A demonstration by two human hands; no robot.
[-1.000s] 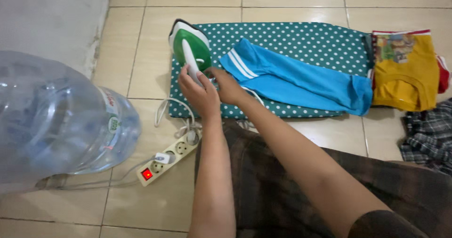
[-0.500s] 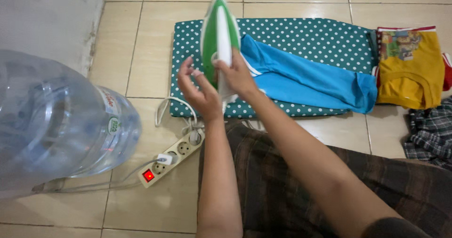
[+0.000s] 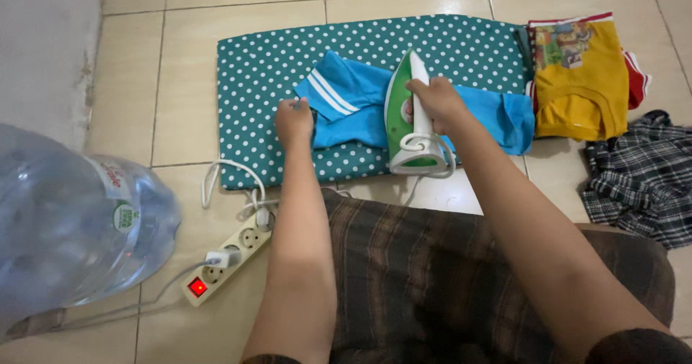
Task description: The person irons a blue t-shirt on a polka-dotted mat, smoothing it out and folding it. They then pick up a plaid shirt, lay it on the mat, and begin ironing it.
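We grip the green iron (image 3: 409,115) in our right hand (image 3: 432,99) on the blue garment (image 3: 360,104), left hand (image 3: 294,121) pressing its edge on the dotted mat (image 3: 259,68), yellow shirt (image 3: 580,83) and plaid cloth (image 3: 634,180) to the right, power strip (image 3: 227,256) and water jug (image 3: 65,227) to the left

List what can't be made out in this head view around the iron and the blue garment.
- Soleplate of the green iron: faces down onto the blue garment, hidden.
- Right hand palm: wrapped round the handle.
- Left hand fingertips: curled at the garment's edge, grip unclear.
- Water jug: cut off by the left edge.
- Yellow shirt print: too small to tell.
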